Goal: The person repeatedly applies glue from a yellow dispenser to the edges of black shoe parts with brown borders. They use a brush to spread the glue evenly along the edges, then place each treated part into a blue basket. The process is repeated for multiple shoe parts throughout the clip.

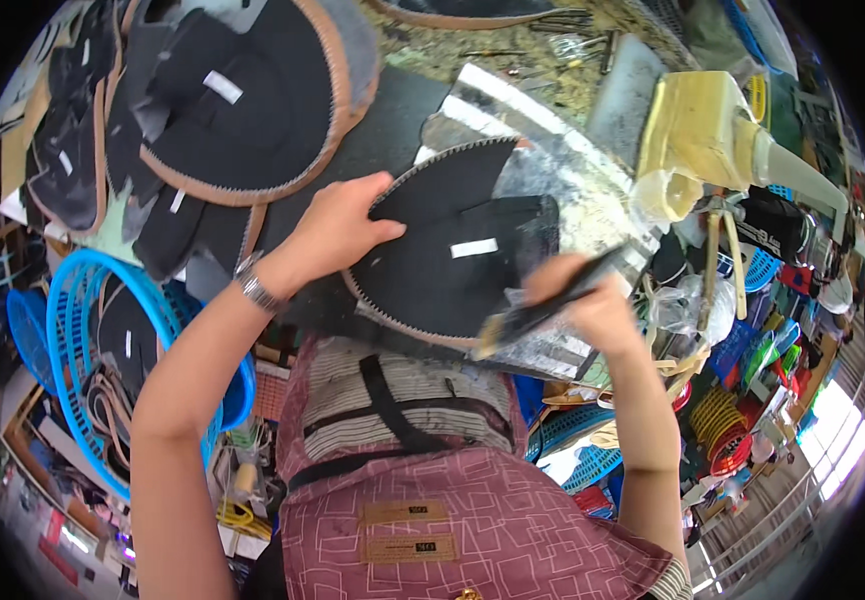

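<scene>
On the work table lies a black fabric-like piece [423, 225] with a zigzag-cut, brown-backed edge and a small white label. My left hand [348, 220], with a metal watch on the wrist, grips its left edge between thumb and fingers. In my right hand [588, 300] is a brush [528, 322] with a dark handle and pale bristles, smeared by motion. Its bristles are over the lower right edge of the piece; whether they touch cannot be told. Under the piece's right side is a whitish, stained board [593, 190] with white strips.
More black pieces with brown edges [273, 110] are stacked at the far left. A yellowish, crusted container [693, 125] stands far right beside the board. Blue plastic baskets [63, 330] stand below the table's left side, with pieces inside. Cluttered goods [743, 400] fill the right.
</scene>
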{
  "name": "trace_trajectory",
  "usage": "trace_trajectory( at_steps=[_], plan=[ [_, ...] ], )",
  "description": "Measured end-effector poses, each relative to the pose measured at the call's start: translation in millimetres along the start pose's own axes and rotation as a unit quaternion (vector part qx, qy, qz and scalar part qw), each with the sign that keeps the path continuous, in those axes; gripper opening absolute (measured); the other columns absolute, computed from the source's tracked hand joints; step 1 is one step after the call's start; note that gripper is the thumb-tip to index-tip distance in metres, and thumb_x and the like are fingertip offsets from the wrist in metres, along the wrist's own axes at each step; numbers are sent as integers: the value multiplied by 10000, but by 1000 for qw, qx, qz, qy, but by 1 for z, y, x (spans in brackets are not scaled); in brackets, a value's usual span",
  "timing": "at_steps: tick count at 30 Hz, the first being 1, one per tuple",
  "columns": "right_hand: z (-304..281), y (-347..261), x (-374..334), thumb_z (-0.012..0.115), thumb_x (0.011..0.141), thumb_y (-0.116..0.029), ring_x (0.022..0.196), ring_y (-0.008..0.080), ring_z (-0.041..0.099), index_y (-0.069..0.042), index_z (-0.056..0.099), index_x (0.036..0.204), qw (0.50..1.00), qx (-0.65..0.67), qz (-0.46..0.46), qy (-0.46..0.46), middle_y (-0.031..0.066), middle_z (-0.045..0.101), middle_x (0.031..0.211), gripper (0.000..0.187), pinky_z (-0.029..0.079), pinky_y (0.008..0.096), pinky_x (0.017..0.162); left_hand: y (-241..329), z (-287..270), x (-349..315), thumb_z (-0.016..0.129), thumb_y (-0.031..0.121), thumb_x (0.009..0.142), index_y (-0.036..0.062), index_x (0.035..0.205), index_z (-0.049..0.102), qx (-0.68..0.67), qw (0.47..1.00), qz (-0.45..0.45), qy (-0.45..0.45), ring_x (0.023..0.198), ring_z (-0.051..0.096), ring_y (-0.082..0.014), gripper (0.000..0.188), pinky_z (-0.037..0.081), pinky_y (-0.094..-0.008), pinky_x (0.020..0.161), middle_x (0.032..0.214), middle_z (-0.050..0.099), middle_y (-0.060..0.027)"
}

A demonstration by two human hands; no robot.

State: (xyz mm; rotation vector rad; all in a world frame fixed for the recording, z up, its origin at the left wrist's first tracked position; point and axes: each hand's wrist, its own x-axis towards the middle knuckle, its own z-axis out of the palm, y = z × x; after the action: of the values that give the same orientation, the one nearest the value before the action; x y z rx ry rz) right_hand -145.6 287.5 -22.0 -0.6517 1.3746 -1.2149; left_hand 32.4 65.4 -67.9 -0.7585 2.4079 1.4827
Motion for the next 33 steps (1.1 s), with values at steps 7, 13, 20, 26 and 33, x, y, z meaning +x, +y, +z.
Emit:
trace_trajectory(
  at_steps=[7,13,20,26,33],
  plan=[
    [63,13,33,670,584,-238,728,253,538,-55,488,740,837,-463,-203,-208,92,518,736,302,454,364,549,-6,13,-1,649,123,706,-19,921,510,34,997,49,50,850,552,-373,293,436,-406,695,864,581,-207],
    [25,-4,-17,636,647,-41,668,148,552,-31,515,727,972,-146,-76,168,91,589,738,146,464,287,616,-13,-8,1,587,144,803,-15,939,568,-254,958,-107,-84,752,578,-164,211,445,-265,682,829,615,-80],
    [66,38,59,556,788,34,661,153,587,39,584,899,856,-92,-171,478,113,615,761,114,476,260,625,-28,-7,0,500,128,865,2,884,589,-320,927,-168,-99,676,493,-28,155,406,-175,617,760,568,22],
    [131,54,11,592,535,16,712,238,601,-54,598,868,879,-403,-255,-33,94,617,865,340,501,324,607,-39,-5,3,511,124,850,-4,876,597,-394,896,-179,-103,659,488,-46,156,406,-196,580,748,569,2],
    [83,25,34,596,680,-32,661,275,589,-25,569,854,875,-421,-228,-69,122,587,815,176,479,357,560,-33,6,-2,531,140,818,-1,887,604,-194,975,-104,-19,676,565,-108,172,449,-273,602,788,627,-68]
  ],
)
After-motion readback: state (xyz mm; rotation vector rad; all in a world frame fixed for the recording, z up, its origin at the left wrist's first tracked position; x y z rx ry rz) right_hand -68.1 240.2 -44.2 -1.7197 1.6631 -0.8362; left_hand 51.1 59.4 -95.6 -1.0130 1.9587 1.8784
